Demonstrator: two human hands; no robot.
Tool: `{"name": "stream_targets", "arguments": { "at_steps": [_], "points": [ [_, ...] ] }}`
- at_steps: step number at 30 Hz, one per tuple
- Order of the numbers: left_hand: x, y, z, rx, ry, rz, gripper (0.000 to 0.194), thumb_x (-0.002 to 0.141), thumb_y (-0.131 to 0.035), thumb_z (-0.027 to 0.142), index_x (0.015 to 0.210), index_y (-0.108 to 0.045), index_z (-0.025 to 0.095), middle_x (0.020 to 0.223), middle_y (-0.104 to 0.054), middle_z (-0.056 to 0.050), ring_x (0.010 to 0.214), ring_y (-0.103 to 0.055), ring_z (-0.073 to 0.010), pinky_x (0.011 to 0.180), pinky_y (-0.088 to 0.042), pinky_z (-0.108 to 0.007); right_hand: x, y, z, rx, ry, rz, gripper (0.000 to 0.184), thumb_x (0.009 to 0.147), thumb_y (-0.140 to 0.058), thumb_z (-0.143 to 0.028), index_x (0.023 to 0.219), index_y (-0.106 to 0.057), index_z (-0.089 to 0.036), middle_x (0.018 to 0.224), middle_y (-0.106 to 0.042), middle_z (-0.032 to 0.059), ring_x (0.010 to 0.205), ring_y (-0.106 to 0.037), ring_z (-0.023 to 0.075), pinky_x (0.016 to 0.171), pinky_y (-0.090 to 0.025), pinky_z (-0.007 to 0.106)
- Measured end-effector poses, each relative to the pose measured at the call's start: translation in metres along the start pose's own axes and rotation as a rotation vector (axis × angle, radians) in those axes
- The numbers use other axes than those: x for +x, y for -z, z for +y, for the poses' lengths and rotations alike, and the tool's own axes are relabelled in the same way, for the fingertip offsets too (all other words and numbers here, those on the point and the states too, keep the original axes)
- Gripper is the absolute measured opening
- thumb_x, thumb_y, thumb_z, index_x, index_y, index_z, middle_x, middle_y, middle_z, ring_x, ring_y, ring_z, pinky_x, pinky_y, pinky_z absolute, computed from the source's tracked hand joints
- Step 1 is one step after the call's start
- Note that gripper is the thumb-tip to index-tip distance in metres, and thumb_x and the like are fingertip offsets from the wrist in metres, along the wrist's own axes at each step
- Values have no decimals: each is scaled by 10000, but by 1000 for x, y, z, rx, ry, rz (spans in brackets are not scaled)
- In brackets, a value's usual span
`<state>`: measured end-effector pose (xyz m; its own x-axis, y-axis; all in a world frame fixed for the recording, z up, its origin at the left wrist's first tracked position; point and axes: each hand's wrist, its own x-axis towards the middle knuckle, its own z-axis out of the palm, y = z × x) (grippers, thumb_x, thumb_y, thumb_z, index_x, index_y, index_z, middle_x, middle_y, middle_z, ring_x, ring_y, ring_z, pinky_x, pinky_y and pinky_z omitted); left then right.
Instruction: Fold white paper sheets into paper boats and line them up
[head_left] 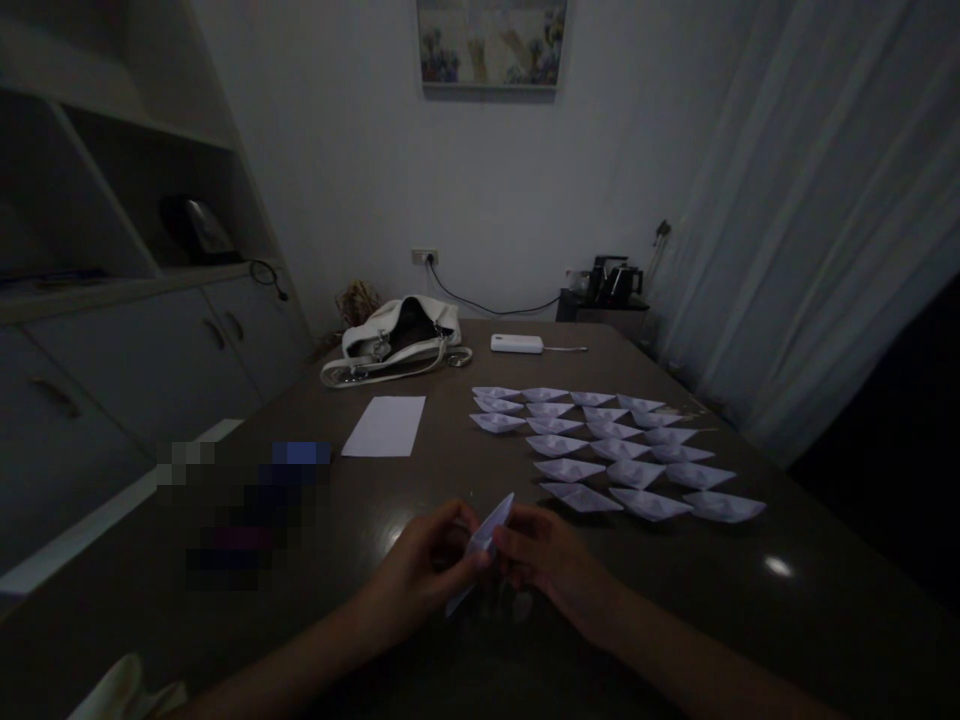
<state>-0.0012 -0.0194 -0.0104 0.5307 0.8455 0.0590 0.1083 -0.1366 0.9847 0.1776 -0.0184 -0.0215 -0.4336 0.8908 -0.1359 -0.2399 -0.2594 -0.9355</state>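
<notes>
My left hand [427,565] and my right hand [547,560] meet just above the dark table [787,620] near its front edge. Both pinch a small folded piece of white paper [487,535] held between them, tilted up to the right. Beyond my right hand lie several finished white paper boats [607,445] in rows. A flat white sheet of paper [386,425] lies further back to the left.
A white handbag [397,340] and a white power bank [517,343] with a cable sit at the far end. Cabinets and shelves line the left wall, curtains hang on the right, and a blurred patch lies on the table's left part.
</notes>
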Motion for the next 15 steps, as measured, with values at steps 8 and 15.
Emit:
{"name": "stream_targets", "arguments": {
  "at_steps": [8,15],
  "points": [
    [-3,4,3,386,-338,171,113,889,-555,237,916,-647,178,844,-627,-53,761,-602,-170,664,-470,-253,4,0,1,56,-32,87,447,581,-822,-502,715,-600,-139,586,-534,-37,493,-477,62,436,-347,173],
    [-3,4,4,294,-205,300,102,817,-633,241,863,-682,164,809,-710,-57,735,-672,-192,653,-529,-249,4,4,2,118,-27,49,401,675,-768,-498,748,-616,-135,676,-558,-12,557,-511,77,458,-355,177]
  ]
}}
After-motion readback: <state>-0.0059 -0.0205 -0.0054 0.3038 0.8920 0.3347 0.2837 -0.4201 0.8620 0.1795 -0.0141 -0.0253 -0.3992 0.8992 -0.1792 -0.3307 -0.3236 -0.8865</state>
